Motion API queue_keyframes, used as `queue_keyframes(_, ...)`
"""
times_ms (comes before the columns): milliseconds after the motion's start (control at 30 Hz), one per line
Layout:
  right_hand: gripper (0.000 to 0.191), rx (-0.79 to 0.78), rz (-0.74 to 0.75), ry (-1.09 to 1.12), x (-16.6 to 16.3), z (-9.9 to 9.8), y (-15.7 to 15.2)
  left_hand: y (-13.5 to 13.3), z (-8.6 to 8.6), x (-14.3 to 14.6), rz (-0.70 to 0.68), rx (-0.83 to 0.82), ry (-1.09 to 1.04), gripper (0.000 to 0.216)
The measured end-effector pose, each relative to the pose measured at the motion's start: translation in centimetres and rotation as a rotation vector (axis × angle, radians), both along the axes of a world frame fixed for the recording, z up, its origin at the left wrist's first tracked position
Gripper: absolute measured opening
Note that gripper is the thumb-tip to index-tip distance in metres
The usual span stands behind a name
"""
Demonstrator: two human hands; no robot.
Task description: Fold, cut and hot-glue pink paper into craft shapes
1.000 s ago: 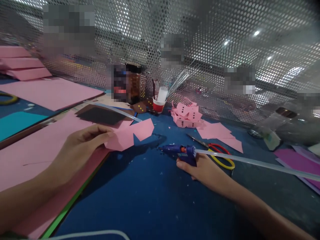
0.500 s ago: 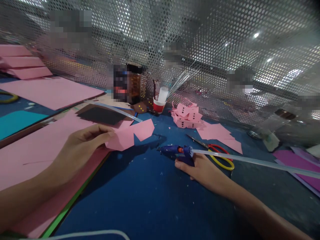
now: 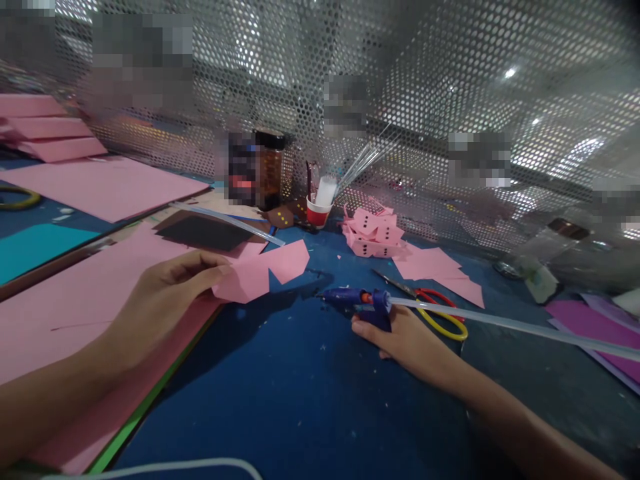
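Note:
Between thumb and fingers, my left hand (image 3: 173, 297) pinches a cut piece of pink paper (image 3: 247, 279) with a notch in its lower edge. My right hand (image 3: 400, 337) is wrapped round a blue hot glue gun (image 3: 350, 300), its nozzle pointing left toward the paper, with a gap between them. A long clear glue stick (image 3: 500, 322) sticks out of the gun's back end to the right. Scissors (image 3: 443, 317) with red and yellow handles lie just behind my right hand. Large pink sheets (image 3: 65, 333) are under my left arm.
Folded pink pieces with black dots (image 3: 373, 233) are heaped beyond the gun, beside flat pink cut-outs (image 3: 437, 267). A red and white cup (image 3: 319, 213) and a dark-lidded jar (image 3: 271, 167) stand by the perforated metal screen (image 3: 425, 80). Purple sheets (image 3: 595, 333) lie right; a white cable (image 3: 200, 465) runs in front.
Almost nothing differs. The glue gun has turned slightly in my right hand; my left hand keeps the pink paper in nearly the same place.

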State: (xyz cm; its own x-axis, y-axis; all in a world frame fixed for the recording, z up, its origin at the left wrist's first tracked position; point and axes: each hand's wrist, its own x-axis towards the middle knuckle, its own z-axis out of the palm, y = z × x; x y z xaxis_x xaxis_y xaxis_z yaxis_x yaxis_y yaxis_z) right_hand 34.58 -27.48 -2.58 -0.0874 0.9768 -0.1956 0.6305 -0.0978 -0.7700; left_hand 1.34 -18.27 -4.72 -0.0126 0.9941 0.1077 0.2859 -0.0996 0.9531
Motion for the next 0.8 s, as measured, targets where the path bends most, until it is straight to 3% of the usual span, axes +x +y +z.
queue_keyframes(367, 0.030, 0.051, -0.097, 0.263, -0.7, 0.3, -1.4, -1.5, 1.6, 1.1, -0.118, -0.017, -0.030, 0.021)
queue_keyframes(800, 0.036, 0.219, -0.099, 0.091, -1.9, 0.2, -2.4, -2.8, 1.8, 1.6, -0.254, 0.027, 0.061, 0.024)
